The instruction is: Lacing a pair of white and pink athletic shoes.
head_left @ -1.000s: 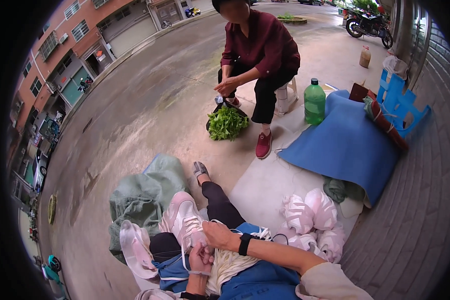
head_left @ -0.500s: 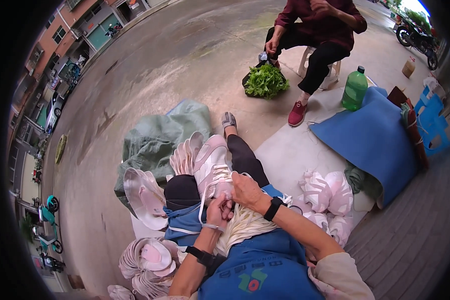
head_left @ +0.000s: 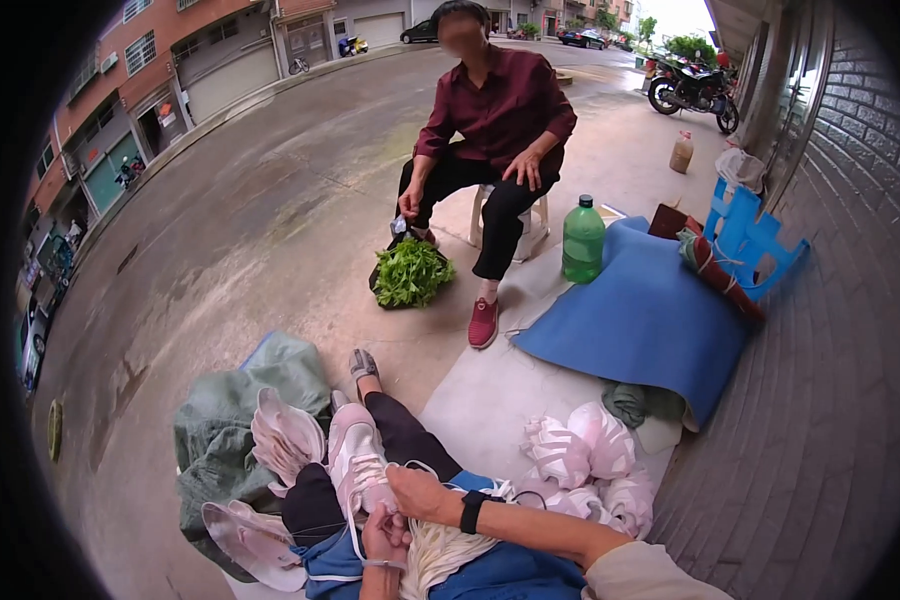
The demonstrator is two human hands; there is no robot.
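A pink and white sneaker upper (head_left: 354,452) with white lacing lies along my lap, its toe away from me. My right hand (head_left: 422,493), closed in a pinch, is at the lacing's right side, on a white shoelace (head_left: 428,467). Just below, my left hand (head_left: 384,538) has its fingers curled against the upper's near end; what they grip is hidden. One lace strand hangs along the upper's left side. A bundle of cream laces (head_left: 448,556) rests on my lap under my right wrist. Stacked pink uppers (head_left: 286,440) and another pinkish upper (head_left: 255,545) lie to the left.
Several pink and white uppers (head_left: 600,440) are piled on the right. A blue mat (head_left: 630,325), green bottle (head_left: 583,240) and blue plastic stool (head_left: 755,235) stand beyond. Ahead, a person (head_left: 490,130) sits by a bag of leafy greens (head_left: 412,272). Green sacking (head_left: 232,420) lies left.
The view has tilted up and turned right, so my hands appear lower. Both stay at the sneaker upper. The seated person's raised hand has come down to the knee.
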